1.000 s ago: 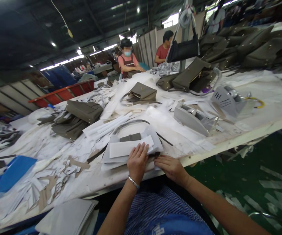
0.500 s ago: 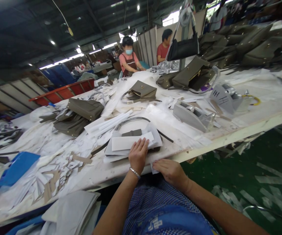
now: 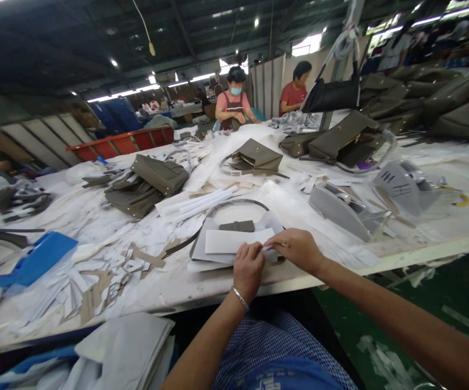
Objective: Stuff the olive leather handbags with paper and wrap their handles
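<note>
In front of me on the table lies an olive handbag wrapped in pale sheets point(image 3: 197, 250), its curved strap point(image 3: 238, 202) arching behind. On top rest a white card strip point(image 3: 228, 241) and a dark olive tab point(image 3: 237, 226). My left hand point(image 3: 249, 271) is at the near edge of the bundle, fingers curled, below the card's right end; what they grip is hidden. My right hand point(image 3: 299, 250) is closed, its fingertips pinching a small pale paper piece point(image 3: 270, 247) by the left fingertips.
Olive handbags point(image 3: 153, 179) lie left and another bag point(image 3: 258, 156) behind. Grey padded forms point(image 3: 335, 206) lie right. Paper scraps point(image 3: 96, 287) and a blue sheet point(image 3: 34, 260) cover the left side. The table's front edge point(image 3: 299, 284) is close. Across the table, a masked person point(image 3: 234, 105) works.
My right hand has risen from the table edge to the bundle, bringing the small pale paper piece. My left hand has slid off the card, its fingers now curled. The view has shifted left.
</note>
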Demonstrator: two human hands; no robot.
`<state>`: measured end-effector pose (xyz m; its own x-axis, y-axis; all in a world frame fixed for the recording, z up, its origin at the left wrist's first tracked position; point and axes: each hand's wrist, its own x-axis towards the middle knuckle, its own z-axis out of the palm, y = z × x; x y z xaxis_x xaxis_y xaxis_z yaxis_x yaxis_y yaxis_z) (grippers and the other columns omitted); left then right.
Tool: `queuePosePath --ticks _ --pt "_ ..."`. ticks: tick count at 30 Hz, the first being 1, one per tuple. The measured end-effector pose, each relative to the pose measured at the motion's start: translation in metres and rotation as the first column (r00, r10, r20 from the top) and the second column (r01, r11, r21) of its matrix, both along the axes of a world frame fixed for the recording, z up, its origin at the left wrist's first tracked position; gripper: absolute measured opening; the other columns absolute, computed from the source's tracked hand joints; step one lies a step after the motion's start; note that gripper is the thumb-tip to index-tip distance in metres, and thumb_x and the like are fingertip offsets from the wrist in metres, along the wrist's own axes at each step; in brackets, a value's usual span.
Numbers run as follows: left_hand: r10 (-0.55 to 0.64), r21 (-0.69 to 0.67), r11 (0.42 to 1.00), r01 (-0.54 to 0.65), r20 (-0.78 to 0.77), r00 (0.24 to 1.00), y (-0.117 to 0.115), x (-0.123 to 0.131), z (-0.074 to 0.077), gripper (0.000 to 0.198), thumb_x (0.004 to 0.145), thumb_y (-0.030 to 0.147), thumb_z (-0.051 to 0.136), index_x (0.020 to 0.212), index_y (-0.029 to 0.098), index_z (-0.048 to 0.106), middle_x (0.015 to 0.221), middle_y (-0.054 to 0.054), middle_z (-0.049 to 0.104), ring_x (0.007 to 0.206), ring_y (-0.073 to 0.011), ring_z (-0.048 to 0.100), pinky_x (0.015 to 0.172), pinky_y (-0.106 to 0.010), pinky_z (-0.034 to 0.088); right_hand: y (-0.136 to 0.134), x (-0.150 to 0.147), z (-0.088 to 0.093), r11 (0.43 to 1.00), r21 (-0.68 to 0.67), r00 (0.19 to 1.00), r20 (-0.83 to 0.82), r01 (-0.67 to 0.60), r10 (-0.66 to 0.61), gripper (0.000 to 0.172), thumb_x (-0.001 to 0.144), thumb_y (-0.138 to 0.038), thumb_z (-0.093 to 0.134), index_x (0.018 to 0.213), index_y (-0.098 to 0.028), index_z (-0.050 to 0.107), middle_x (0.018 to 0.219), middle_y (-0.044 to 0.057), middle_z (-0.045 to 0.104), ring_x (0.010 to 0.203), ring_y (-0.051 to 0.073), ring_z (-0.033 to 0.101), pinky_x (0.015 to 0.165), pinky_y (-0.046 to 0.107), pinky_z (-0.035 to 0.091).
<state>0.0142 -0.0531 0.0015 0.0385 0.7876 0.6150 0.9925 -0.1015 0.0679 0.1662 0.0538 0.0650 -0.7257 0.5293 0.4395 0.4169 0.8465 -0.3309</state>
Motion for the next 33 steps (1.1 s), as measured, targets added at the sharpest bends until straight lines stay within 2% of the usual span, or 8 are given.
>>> queuePosePath --ticks 4,11,16,21,24,28,30,33 --pt "-0.001 0.014 1.0 0.0 0.076 0.997 0.002 0.0 0.0 0.021 0.093 0.016 0.057 0.113 0.02 0.063 0.099 -0.006 0.066 0.09 -0.0192 0.061 0.09 -0.034 0.053 0.024 -0.015 -0.002 0.979 -0.194 0.996 0.079 0.064 -0.049 0.006 0.082 -0.03 0.072 0.08 -0.03 0.077 0.082 -0.003 0.075 0.081 0.02 0.069 0.071 0.029 0.051" --pt "-0.061 0.051 0.997 0.052 0.195 0.979 0.001 -0.004 -0.002 0.016 0.096 0.021 0.053 0.111 0.019 0.06 0.099 -0.006 0.068 0.091 -0.0194 0.063 0.084 -0.032 0.054 0.05 -0.025 -0.015 0.957 -0.241 0.978 0.091 -0.161 0.187 0.005 0.076 -0.023 0.078 0.076 -0.023 0.073 0.094 0.002 0.069 0.095 0.022 0.061 0.086 0.034 0.048" --pt "-0.11 0.054 0.993 0.104 0.122 0.986 0.0 -0.007 -0.002 0.03 0.097 0.015 0.051 0.125 0.023 0.056 0.123 -0.006 0.067 0.102 -0.0186 0.063 0.09 -0.032 0.053 0.062 -0.035 -0.008 0.939 -0.283 0.956 0.162 -0.194 0.246 0.008 0.074 -0.018 0.079 0.075 -0.021 0.072 0.086 0.001 0.067 0.088 0.019 0.061 0.077 0.029 0.046" --pt "-0.104 0.047 0.994 0.1 0.09 0.991 0.0 -0.006 0.002 0.024 0.095 0.016 0.052 0.117 0.022 0.061 0.109 -0.005 0.071 0.096 -0.0187 0.066 0.088 -0.031 0.054 0.057 -0.044 -0.008 0.952 -0.275 0.97 0.163 -0.133 0.182 0.01 0.076 -0.025 0.079 0.075 -0.021 0.07 0.083 0.0 0.064 0.077 0.016 0.06 0.067 0.025 0.043" --pt "-0.066 0.057 0.997 0.061 0.099 0.993 0.0 -0.005 0.004 0.026 0.094 0.015 0.051 0.117 0.022 0.061 0.106 -0.006 0.071 0.094 -0.0198 0.067 0.085 -0.031 0.055 0.049 -0.041 -0.009 0.968 -0.242 0.986 0.133 -0.069 0.104 0.006 0.083 -0.025 0.074 0.083 -0.02 0.07 0.091 0.001 0.066 0.079 0.015 0.062 0.071 0.025 0.046" --pt "-0.085 0.077 0.994 0.078 0.098 0.992 0.001 -0.007 0.001 0.027 0.096 0.015 0.047 0.118 0.021 0.061 0.109 -0.007 0.071 0.098 -0.0215 0.066 0.085 -0.032 0.054 0.06 0.008 0.005 0.979 -0.205 0.997 0.07 -0.008 0.023 0.014 0.089 -0.025 0.067 0.102 -0.023 0.07 0.107 0.002 0.071 0.098 0.017 0.065 0.091 0.027 0.048" --pt "-0.092 0.086 0.993 0.083 0.098 0.991 0.001 -0.008 -0.001 0.027 0.097 0.015 0.046 0.119 0.02 0.061 0.11 -0.006 0.071 0.099 -0.0221 0.066 0.085 -0.032 0.054 0.078 0.054 0.021 0.97 -0.189 0.988 0.009 0.153 -0.154 0.02 0.093 -0.03 0.06 0.109 -0.022 0.069 0.116 0.006 0.07 0.109 0.021 0.063 0.1 0.034 0.046" --pt "-0.09 0.098 0.992 0.081 0.092 0.992 0.0 -0.009 -0.003 0.028 0.098 0.017 0.045 0.121 0.021 0.06 0.111 -0.006 0.071 0.101 -0.0224 0.066 0.086 -0.032 0.054 0.115 0.126 0.043 0.874 -0.22 0.895 -0.006 0.433 -0.445 0.027 0.096 -0.031 0.051 0.112 -0.016 0.067 0.122 0.014 0.066 0.112 0.029 0.061 0.102 0.045 0.044"
